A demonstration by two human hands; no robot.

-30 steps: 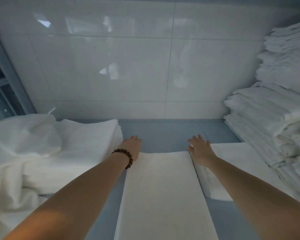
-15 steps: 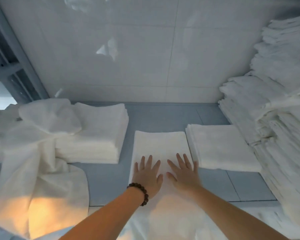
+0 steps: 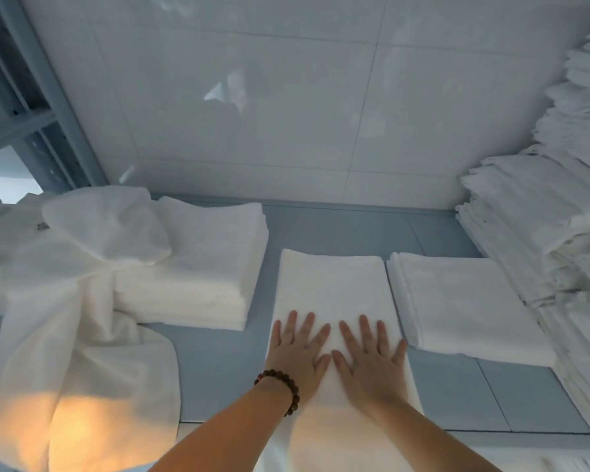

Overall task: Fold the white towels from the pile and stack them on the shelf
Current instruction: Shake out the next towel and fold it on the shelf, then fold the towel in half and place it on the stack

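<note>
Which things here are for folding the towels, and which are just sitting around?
For the job:
- left hand and right hand, flat on the long towel
- loose towel pile
- left folded stack
- right folded stack
- tall stack
- blue shelf

Just there:
- bead bracelet
- tiled wall
- metal frame

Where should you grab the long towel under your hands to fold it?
Probably pinch the towel at its two far corners, reaching from the near side. It lies flat, a long strip pointing away, and the left hand and right hand only press its middle.
</note>
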